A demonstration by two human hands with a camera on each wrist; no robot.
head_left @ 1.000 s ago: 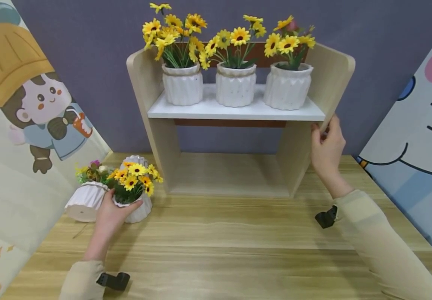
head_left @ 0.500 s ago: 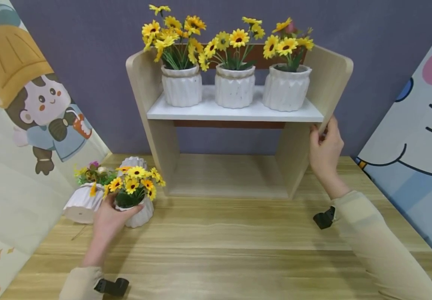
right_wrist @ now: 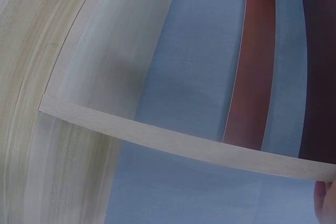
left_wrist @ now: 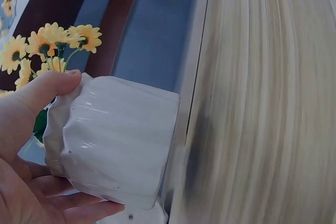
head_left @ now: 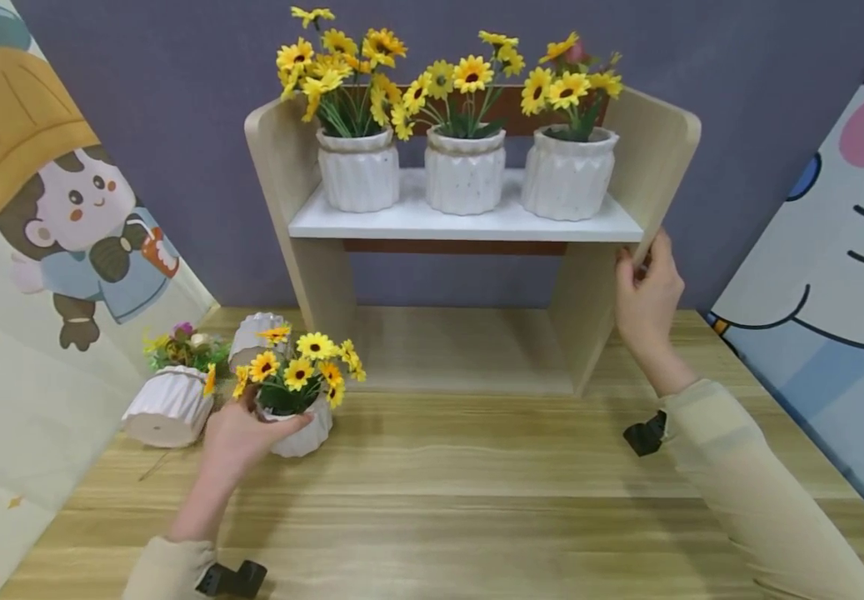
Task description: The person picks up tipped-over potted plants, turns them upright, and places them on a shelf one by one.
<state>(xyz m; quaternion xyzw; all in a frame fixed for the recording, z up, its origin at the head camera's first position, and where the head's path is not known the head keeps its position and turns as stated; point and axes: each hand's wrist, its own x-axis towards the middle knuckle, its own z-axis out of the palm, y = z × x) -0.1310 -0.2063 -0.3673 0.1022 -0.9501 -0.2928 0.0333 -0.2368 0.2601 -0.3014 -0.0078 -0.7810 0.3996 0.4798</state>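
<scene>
My left hand [head_left: 240,433] grips a white fluted flowerpot [head_left: 310,429] of yellow daisy-like flowers, in front of the shelf's lower left corner. In the left wrist view, the thumb lies across the rim of this pot [left_wrist: 118,135] and the fingers go underneath its side; its base appears off the table. My right hand [head_left: 649,296] holds the right side panel of the wooden shelf [head_left: 656,158] just below the white board. In the right wrist view, only a bit of the right hand [right_wrist: 328,203] shows by the panel's edge [right_wrist: 184,145].
Three potted yellow flowers stand on the white upper board [head_left: 469,225]. On the wood-grain table [head_left: 439,500], a pot with mixed flowers [head_left: 169,408] lies tipped at the left, with another white pot [head_left: 252,337] behind it. A purple-grey wall [head_left: 177,125] stands behind the shelf.
The left hand has carried the flowerpot to the right, away from the two other pots, uncovering the one behind. The right hand stays at the shelf's side panel.
</scene>
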